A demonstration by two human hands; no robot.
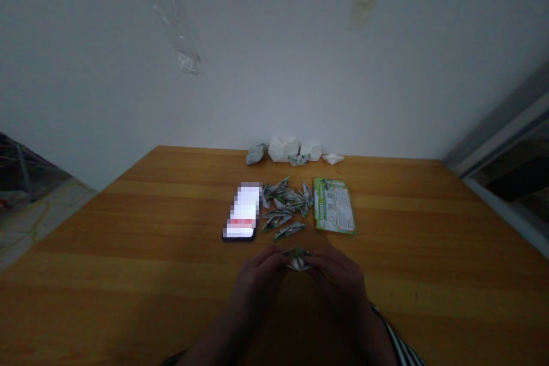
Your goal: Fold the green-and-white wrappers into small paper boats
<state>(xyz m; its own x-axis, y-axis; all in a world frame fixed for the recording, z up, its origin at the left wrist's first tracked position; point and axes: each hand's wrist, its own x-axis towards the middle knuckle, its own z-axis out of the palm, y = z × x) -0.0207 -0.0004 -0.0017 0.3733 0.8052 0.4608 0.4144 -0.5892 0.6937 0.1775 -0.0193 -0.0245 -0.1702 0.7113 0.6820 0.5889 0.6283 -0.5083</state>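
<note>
A small folded piece of printed paper (297, 260) is held between my two hands, low in the middle of the view. My left hand (259, 277) pinches its left end, and my right hand (341, 274) pinches the right end. The paper is white with green print and looks creased in its middle. Just beyond my fingers lies a pile of folded paper pieces (289, 200) of the same print, with one piece (289, 231) nearest to me. My palms and lower fingers are in shadow.
Left of the pile lies a phone (243, 211) with its screen lit. Flat printed sheets (334, 206) lie to the right. Against the wall stand a white folded paper shape (283, 150), a printed one (256, 154) and a small white one (333, 158) on the wooden table (150, 229).
</note>
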